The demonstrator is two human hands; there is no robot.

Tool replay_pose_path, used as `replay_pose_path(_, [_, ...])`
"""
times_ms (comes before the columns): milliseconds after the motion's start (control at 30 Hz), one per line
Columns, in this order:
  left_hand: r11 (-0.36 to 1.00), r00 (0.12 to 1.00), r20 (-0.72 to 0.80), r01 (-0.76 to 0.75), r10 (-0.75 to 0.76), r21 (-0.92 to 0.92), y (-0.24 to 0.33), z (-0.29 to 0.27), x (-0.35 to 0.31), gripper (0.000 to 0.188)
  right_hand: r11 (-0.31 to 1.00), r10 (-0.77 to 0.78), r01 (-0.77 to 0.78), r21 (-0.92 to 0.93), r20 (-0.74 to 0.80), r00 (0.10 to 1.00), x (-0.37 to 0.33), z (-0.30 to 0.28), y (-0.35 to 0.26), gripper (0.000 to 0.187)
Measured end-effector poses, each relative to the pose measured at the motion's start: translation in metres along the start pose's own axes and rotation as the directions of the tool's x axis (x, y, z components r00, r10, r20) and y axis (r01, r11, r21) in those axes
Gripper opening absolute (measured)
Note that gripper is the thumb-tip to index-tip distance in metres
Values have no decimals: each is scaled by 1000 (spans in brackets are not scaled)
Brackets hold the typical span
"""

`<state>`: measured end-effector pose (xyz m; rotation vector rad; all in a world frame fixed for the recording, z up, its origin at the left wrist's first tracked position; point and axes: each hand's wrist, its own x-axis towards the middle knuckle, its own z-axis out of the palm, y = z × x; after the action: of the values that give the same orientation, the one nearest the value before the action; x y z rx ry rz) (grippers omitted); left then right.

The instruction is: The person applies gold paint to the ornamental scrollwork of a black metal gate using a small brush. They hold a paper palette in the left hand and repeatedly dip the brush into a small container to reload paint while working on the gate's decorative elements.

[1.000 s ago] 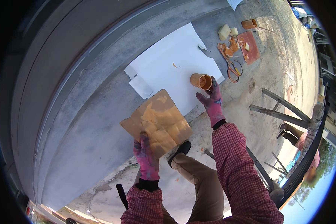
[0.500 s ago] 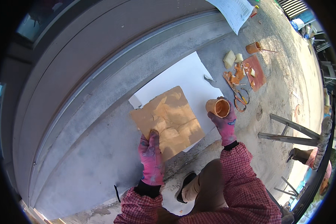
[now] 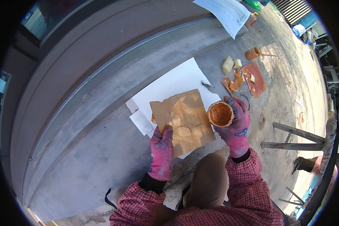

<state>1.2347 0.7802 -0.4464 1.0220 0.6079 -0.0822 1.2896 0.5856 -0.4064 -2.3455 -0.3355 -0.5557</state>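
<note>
A creased square brown paper sheet [image 3: 188, 120] with paler patches is pinched at its lower left edge by my gloved left hand [image 3: 160, 152]. The thumb lies on top of the sheet, and the other fingers are hidden under it. A bit of orange shows beyond its left edge. My right hand [image 3: 238, 128], in a stained pink glove, grips a small round cup [image 3: 220, 114] coated orange-brown inside. The cup's mouth faces me, close to the sheet's right edge. White paper [image 3: 169, 81] with torn edges lies on the grey ground beneath both.
Beyond the cup lie a reddish square sheet [image 3: 255, 84], orange-stained scraps [image 3: 235, 81] and pale yellow foam blocks [image 3: 228, 65]. An orange-stained container [image 3: 251, 54] with a stick stands farther off. Metal legs [image 3: 295, 137] are at the right, and a concrete step [image 3: 101, 98] runs along the left.
The brown sheet has shifted right and turned in my left hand's grip. My right hand has turned the cup, so more of its inside faces me. Both hands are still holding on.
</note>
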Motion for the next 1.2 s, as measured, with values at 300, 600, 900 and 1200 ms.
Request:
replay_pose_path(300, [999, 998, 66, -21, 19, 30, -8, 4, -9, 24, 977, -104, 107, -183, 23, 994, -2, -3, -18, 67])
replay_pose_path(600, [1000, 996, 85, -12, 14, -24, -4, 10, -12, 23, 940, -152, 174, -292, 97, 984, 1, -9, -29, 69])
replay_pose_path(900, [999, 996, 81, -28, 26, 23, -1, 11, -13, 28, 905, -200, 247, -346, 166, 966, 7, -15, -38, 68])
replay_pose_path(1200, [999, 998, 63, 21, -18, -42, -3, 12, -11, 26, 917, -187, 219, -333, 126, 974, 7, -14, -31, 64])
